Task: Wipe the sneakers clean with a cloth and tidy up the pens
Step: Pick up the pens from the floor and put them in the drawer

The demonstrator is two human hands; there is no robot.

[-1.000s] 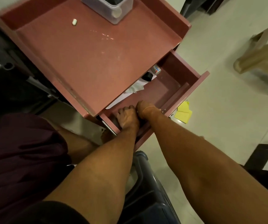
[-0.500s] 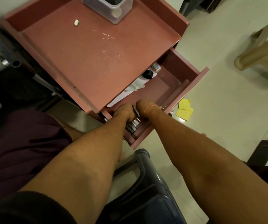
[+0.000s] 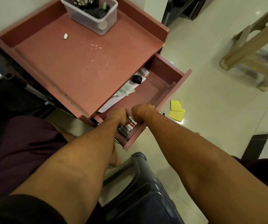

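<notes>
Floor (image 3: 214,120): pale glossy tiles around a pink table (image 3: 75,65), seen from above the seated person.
Drawer (image 3: 176,87): pulled out of the table's side, with both hands inside its near end.
Left hand (image 3: 119,115): knuckles up, fingers curled down over the pens.
Right hand (image 3: 139,112): curled, just beside the left hand and touching the pens; its fingers are hidden, so a grip cannot be told.
Pens (image 3: 129,126): a bundle of slim metallic barrels lying in the drawer, showing between the two hands and just nearer than them.
Papers (image 3: 114,101): white sheets in the drawer just beyond the left hand.
Black roll (image 3: 136,79): on the papers, farther beyond both hands.
Yellow notes (image 3: 177,110): on the floor, right of the right hand.
Clear box (image 3: 97,21): on the tabletop, well beyond the hands.
Dark suitcase (image 3: 138,191): under the forearms, nearer than the hands.
</notes>
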